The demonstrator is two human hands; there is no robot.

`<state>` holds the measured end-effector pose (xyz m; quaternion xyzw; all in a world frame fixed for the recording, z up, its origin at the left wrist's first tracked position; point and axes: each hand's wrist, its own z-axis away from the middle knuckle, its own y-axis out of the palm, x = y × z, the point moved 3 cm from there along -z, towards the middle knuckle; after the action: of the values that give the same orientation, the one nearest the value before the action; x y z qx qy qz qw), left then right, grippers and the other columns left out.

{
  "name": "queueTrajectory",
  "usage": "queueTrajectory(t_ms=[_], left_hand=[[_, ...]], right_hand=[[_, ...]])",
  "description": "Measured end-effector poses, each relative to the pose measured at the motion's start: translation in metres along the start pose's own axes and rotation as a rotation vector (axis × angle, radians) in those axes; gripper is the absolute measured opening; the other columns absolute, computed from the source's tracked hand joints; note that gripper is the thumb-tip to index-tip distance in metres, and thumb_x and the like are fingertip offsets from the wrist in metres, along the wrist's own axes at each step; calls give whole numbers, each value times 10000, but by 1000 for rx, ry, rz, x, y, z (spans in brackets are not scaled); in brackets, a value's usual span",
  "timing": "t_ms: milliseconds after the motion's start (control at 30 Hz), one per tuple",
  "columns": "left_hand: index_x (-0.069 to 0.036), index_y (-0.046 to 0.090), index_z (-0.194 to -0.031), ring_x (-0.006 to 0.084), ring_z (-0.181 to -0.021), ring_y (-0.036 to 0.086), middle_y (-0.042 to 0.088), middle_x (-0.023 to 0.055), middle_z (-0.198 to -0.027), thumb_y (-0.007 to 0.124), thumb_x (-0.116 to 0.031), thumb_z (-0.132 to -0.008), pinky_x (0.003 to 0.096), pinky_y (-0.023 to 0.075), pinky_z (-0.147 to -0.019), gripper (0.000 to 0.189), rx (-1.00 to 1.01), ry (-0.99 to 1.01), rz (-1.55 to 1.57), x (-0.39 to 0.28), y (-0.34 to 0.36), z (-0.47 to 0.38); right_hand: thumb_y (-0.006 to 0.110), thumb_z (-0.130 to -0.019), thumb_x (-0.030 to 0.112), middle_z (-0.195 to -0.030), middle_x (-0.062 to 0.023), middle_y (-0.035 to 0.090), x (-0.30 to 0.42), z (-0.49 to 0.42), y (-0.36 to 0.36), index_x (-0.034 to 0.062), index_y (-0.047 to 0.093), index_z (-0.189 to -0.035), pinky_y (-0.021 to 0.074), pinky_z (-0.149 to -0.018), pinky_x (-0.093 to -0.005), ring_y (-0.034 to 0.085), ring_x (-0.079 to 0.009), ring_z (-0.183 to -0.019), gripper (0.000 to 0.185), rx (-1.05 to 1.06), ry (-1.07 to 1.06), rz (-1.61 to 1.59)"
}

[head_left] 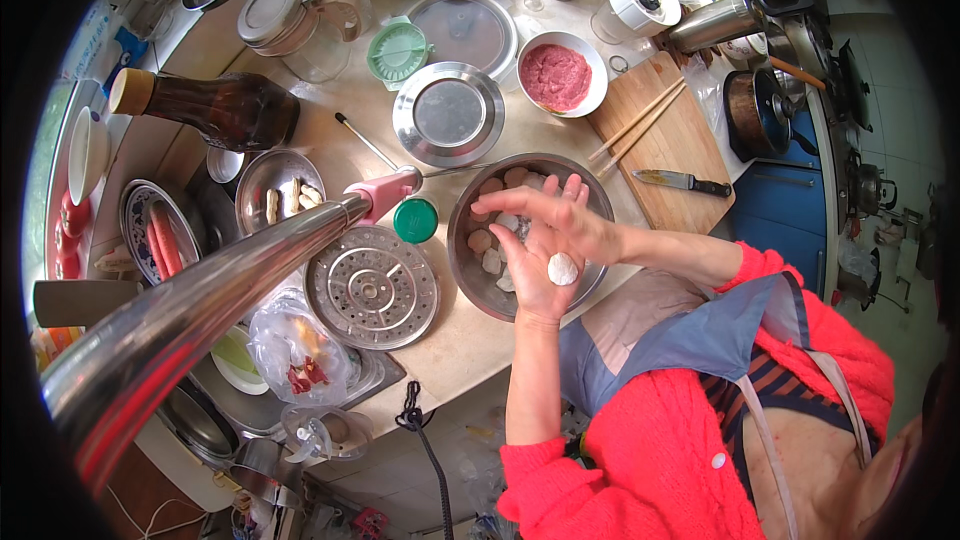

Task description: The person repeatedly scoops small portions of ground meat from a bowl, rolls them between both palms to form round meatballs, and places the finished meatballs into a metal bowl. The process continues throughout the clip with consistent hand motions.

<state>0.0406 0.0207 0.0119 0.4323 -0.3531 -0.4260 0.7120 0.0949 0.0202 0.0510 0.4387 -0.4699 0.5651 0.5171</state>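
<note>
My left hand is palm up over a round steel basin, with a small, round, floured piece of what looks like dough resting near the heel of the palm. My right hand reaches across above it, fingers apart and holding nothing. Several similar pale, flattened pieces lie in the basin, partly hidden by both hands. Behind the basin stands a white bowl of raw minced meat.
A wooden board at the right bears chopsticks and a knife. Left of the basin are a green-lidded jar and a perforated steel steamer plate. A metal pole with a pink clamp crosses the left side. A steel plate lies behind.
</note>
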Motion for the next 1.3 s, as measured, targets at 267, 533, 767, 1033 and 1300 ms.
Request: queueTrajectory(t_ms=[267,533,767,1033,1300], left_hand=[[-99,162,-1397,292,-1333,163,187,160,-1434,265,-706,-789,377,134,-1070,865,-20,157,-294,-3,4,13],[-121,166,-1398,270,-1344,117,183,130,-1442,186,-745,-774,379,72,-1073,882,-20,179,-171,-6,-11,11],[-113,176,-1394,269,-1342,130,189,125,-1440,266,-662,-823,365,107,-1073,797,55,109,-204,3,-8,8],[-41,168,-1376,305,-1308,216,239,194,-1398,258,-684,-802,374,186,-1070,867,33,84,-118,-12,2,12],[-98,124,-1395,283,-1328,174,188,154,-1430,271,-669,-818,415,130,-1068,825,-37,130,-279,-3,-3,13]], right_hand=[[137,-831,658,-1414,-121,265,1,0,26,83,271,-1370,188,-1028,-488,240,-307,-1306,799,152,-459,608],[122,-849,628,-1409,-141,265,-9,3,25,83,263,-1366,218,-1021,-500,303,-332,-1267,765,50,-337,513],[146,-845,642,-1428,-144,216,-8,3,26,46,194,-1384,183,-1037,-486,185,-303,-1326,805,220,-450,576],[247,-875,558,-1436,-141,203,-13,0,13,38,190,-1384,151,-1051,-446,143,-297,-1333,731,54,-248,152],[172,-801,684,-1375,-185,287,-17,-5,17,44,300,-1337,220,-1029,-418,273,-365,-1260,844,-60,-262,355]])
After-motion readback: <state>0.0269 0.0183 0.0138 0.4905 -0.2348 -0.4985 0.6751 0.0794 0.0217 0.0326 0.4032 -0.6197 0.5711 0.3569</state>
